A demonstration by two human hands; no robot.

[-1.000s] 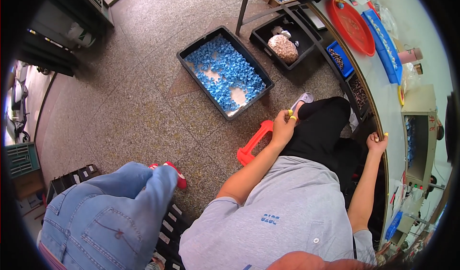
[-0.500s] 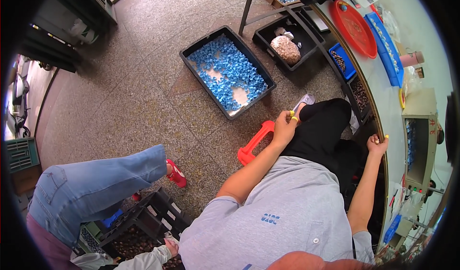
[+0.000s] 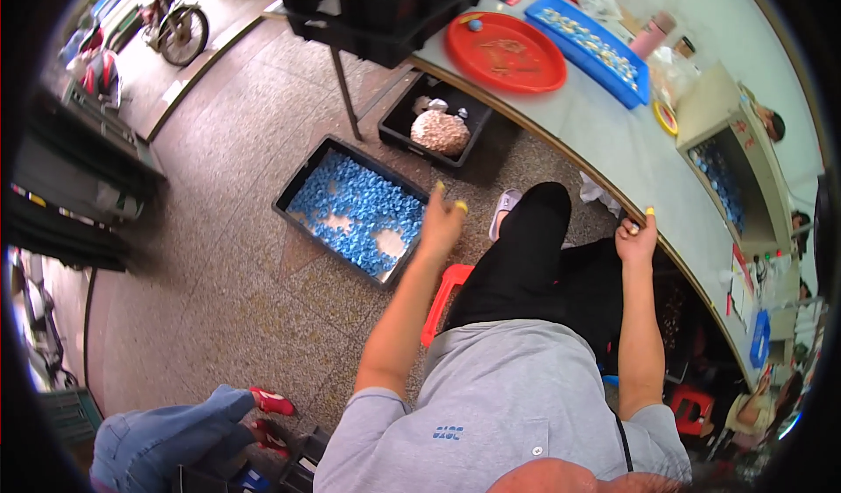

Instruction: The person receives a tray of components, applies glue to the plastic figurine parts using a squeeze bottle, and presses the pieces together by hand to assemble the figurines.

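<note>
One black floor crate (image 3: 302, 188) of small blue pieces (image 3: 355, 213) lies at centre-left of the frame, directly beneath the person's left hand (image 3: 442, 217), which hangs over the crate's near corner with fingers loosely spread and yellow-tipped; whether that grip carries anything cannot be told. The right hand (image 3: 637, 235), right of centre, rests on the curved edge of the grey counter (image 3: 613, 143), its grip narrow and pinching a small pale piece (image 3: 631, 227).

The blue pieces number far too many to count, heaped loose with two pale patches of crate floor showing through. By their look they are light, hard moulded bits that would slide over one another, best scooped in a cupped palm or pinched singly, though that is a judgement. A second black crate (image 3: 399, 116), higher in the frame, holds one bag of pale pieces (image 3: 441, 131). On the counter, upper right, sit one red round tray (image 3: 504, 51) and one blue oblong tray (image 3: 587, 46). One red stool (image 3: 442, 296) shows under the seated person, and another person's two red shoes (image 3: 270, 414) appear lower left.
</note>
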